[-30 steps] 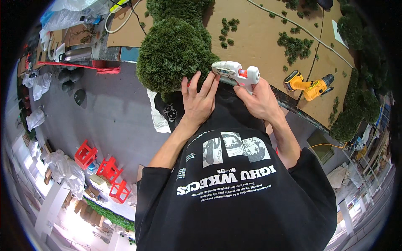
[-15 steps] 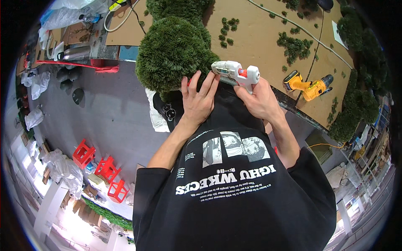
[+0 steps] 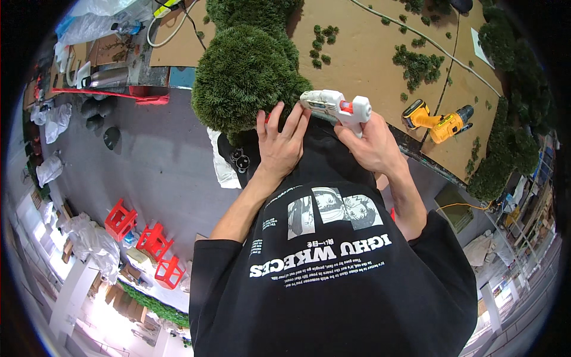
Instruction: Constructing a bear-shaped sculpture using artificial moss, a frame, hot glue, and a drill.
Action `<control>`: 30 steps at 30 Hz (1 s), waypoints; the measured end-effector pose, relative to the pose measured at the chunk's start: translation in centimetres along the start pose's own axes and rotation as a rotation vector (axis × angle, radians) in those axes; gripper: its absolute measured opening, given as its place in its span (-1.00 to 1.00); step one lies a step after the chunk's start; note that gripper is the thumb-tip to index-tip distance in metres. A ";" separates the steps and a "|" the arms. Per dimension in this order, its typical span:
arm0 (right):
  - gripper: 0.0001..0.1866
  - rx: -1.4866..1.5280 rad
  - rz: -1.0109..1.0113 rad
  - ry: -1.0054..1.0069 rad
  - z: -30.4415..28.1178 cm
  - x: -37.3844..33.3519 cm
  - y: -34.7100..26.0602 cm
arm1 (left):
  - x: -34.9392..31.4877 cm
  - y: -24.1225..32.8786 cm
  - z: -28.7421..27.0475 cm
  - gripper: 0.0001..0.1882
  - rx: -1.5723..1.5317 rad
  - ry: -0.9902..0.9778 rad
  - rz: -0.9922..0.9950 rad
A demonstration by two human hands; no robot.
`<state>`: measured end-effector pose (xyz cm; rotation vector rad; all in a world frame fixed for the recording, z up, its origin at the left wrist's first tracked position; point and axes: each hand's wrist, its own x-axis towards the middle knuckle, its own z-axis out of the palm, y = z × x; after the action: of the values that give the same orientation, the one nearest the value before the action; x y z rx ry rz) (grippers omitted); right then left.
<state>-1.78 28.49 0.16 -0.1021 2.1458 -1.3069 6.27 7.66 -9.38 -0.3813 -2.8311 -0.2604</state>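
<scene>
A hot glue gun [image 3: 326,102], white with a red part near its back end, is gripped by the handle in my right hand [image 3: 373,143]. Its nozzle points left, at the near right edge of a bushy artificial green plant [image 3: 241,80]. My left hand [image 3: 281,146] lies against the plant's near edge, fingers stretched and spread, fingertips touching or close to the foliage. Something small and red shows between those fingers; I cannot make out what it is. The glue gun's front end is right beside the left index finger.
On the brown board-topped table [image 3: 357,59] lie a yellow cordless drill [image 3: 439,122], loose green sprigs [image 3: 418,66] and a pale cable [image 3: 428,44]. A metal bottle [image 3: 109,77] lies at the left. Red stools [image 3: 153,241] stand on the grey floor. More foliage [image 3: 505,149] borders the right side.
The glue gun and my right hand have shifted very slightly right and down. My left hand stays almost where it was against the plant.
</scene>
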 end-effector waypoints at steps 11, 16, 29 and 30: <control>-0.76 0.676 0.033 -0.048 -3.2 -0.2 4.9 | 0.0 -0.2 0.0 -0.36 0.002 -0.029 0.017; -0.63 0.840 0.013 0.100 -5.2 2.8 13.0 | 0.1 -0.1 -0.1 -0.33 0.007 -0.030 0.012; -0.31 -0.480 0.534 0.426 -6.3 10.1 23.3 | -0.5 -0.1 0.0 -0.29 -0.001 -0.042 -0.031; -0.43 -0.484 0.428 0.480 -5.7 10.4 19.9 | -0.6 0.0 0.0 -0.30 -0.003 -0.043 -0.042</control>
<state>-8.41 39.24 -19.27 0.4958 2.6540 -0.5869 6.82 7.47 -9.55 -0.3319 -2.8841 -0.2679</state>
